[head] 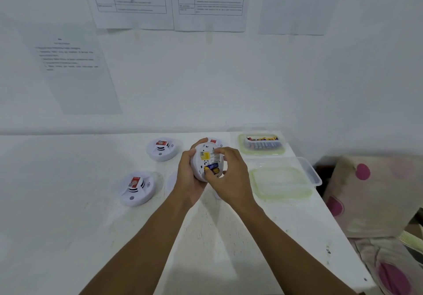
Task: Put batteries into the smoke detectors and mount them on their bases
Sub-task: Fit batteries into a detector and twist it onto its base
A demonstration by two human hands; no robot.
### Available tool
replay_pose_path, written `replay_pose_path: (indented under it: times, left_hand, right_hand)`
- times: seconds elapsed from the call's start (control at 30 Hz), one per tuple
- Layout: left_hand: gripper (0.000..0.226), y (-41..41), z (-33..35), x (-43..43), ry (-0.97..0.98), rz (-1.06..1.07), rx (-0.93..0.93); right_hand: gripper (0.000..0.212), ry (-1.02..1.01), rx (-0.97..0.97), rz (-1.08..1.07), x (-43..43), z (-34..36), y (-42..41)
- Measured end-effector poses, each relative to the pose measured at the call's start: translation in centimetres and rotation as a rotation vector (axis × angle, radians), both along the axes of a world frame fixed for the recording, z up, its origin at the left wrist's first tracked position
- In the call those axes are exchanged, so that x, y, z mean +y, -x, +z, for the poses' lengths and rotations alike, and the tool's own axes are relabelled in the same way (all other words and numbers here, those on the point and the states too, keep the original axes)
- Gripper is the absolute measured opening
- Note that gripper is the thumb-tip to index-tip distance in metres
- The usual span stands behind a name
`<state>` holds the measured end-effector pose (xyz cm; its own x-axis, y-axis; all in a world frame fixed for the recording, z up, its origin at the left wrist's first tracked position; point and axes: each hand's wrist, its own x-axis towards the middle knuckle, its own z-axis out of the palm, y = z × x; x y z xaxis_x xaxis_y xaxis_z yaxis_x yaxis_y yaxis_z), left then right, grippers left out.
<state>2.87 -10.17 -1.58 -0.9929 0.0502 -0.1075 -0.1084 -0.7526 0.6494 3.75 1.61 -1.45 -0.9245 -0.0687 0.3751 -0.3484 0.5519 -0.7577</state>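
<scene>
Detector [207, 157], back face up, gripped in the curled fingers of the left hand [188, 178]. Right hand [229, 175] is curled over it, thumb bearing on a blue-and-yellow battery [211, 170] that lies in the compartment just under the fingertips.

Risks, as judged:
- Battery seats skew or reversed if the thumb presses before its ends meet the contacts; polarity marks are illegible.
- Detector twists out of the left grip under that push.

Battery tub [262, 144] sits beyond the right fingers. Two further detectors [162, 149] [137, 188] sit past the left fingers, apart.
</scene>
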Motion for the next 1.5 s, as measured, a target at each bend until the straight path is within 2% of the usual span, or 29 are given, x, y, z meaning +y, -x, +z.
replay_pose_path:
  times: [0.2, 0.33, 0.43, 0.5, 0.6, 0.7, 0.87, 1.03, 1.1, 1.27, 1.33, 1.43, 1.5]
  left_hand:
    - [0.045, 0.0, -0.1, 1.0, 0.127, 0.028, 0.002]
    - [0.041, 0.5, 0.1, 1.5, 0.107, 0.03, -0.009]
    - [0.041, 1.2, 0.3, 1.7, 0.038, 0.022, -0.021]
    - [0.042, 1.7, 0.5, 2.0, -0.002, 0.001, -0.038]
    - [0.042, 2.3, 0.8, 2.8, -0.032, -0.042, -0.027]
    - [0.039, 2.8, 0.9, 3.4, -0.058, -0.059, -0.008]
    - [0.044, 3.4, 0.6, 4.0, -0.042, -0.062, -0.02]
    - [0.044, 3.1, 0.7, 4.5, -0.028, -0.061, -0.013]
    - [0.044, 3.1, 0.6, 4.6, -0.02, -0.056, -0.023]
    - [0.044, 3.3, 0.5, 4.5, 0.001, -0.044, -0.026]
    - [0.045, 3.4, 0.5, 4.5, -0.004, -0.044, -0.029]
    - [0.045, 3.5, 0.5, 4.7, -0.015, -0.049, -0.032]
    - [0.045, 3.6, 0.4, 4.9, -0.022, -0.05, -0.034]
  right_hand:
    - [0.056, 0.012, -0.037, -0.085, 0.0, 0.7, -0.1]
    - [0.044, 0.0, -0.049, -0.076, 0.7, 1.3, 0.2]
    - [0.026, -0.024, 0.064, 0.049, 1.7, 1.0, 0.4]
    - [0.022, -0.107, 0.129, 0.132, 2.7, 0.3, 0.6]
    - [0.017, -0.168, 0.217, 0.155, 4.5, 0.3, 1.4]
    - [0.009, -0.14, 0.268, 0.146, 6.7, 2.0, 2.4]
    - [0.018, -0.137, 0.021, 0.016, 12.0, 3.3, 5.2]
    - [0.011, -0.432, -0.358, -0.01, 14.6, 2.6, 7.5]
    - [0.015, -0.507, -0.435, 0.007, 14.5, 1.9, 8.1]
    - [0.006, -0.512, -0.57, 0.087, 14.2, 0.7, 8.4]
    - [0.009, -0.502, -0.596, 0.095, 14.4, 0.4, 8.4]
    - [0.015, -0.464, -0.576, 0.089, 14.6, 0.7, 8.0]
    - [0.017, -0.427, -0.491, 0.081, 14.6, 1.6, 7.6]
